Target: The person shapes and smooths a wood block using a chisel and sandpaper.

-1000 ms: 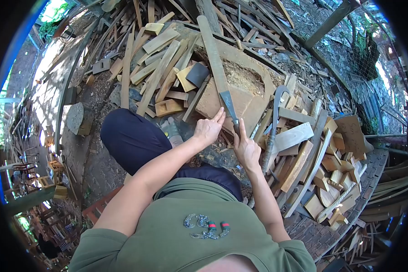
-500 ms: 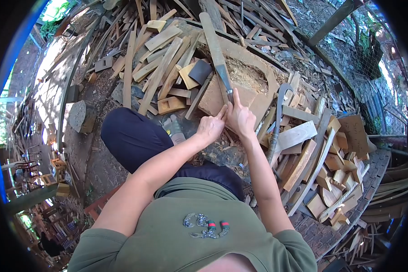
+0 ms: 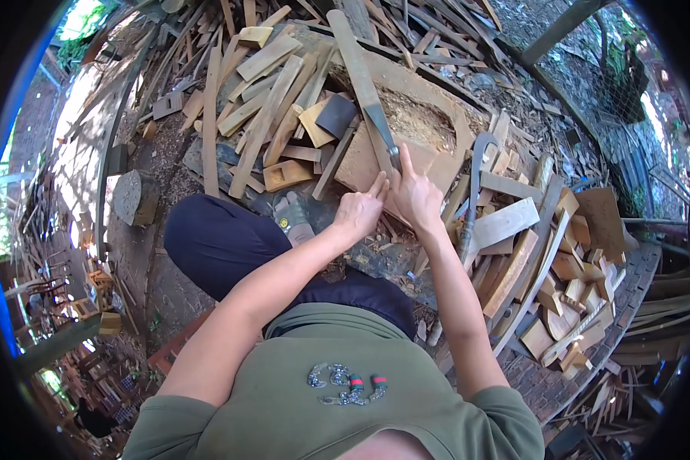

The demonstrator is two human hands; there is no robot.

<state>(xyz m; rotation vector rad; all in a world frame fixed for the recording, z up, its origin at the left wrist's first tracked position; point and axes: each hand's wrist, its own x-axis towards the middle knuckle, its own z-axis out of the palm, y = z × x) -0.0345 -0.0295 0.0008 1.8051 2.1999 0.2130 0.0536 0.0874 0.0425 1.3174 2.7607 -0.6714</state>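
Observation:
My right hand [image 3: 418, 198] is closed around the grip of a long-bladed knife [image 3: 358, 73], with its index finger stretched along the grip. The blade points away from me, dark near the grip and tan farther out. Close on its left, my left hand [image 3: 359, 212] is closed at the near end of a thin wooden slat [image 3: 379, 147]. The slat lies alongside the knife, partly under the blade. Beneath both sits a wooden block [image 3: 353, 167], in front of a large hollowed chopping block [image 3: 461, 138].
A hooked blade tool [image 3: 477, 165] leans at the right, beside a heap of wood offcuts [image 3: 567, 307]. Planks [image 3: 264, 123] and a dark block [image 3: 337, 116] lie left of the chopping block. A log stump [image 3: 136, 198] stands farther left. My foot [image 3: 293, 218] is near the left hand.
The knife and both hands have shifted only slightly, the knife's grip a little to the right. The whole view has tilted a bit. Both hands keep their hold.

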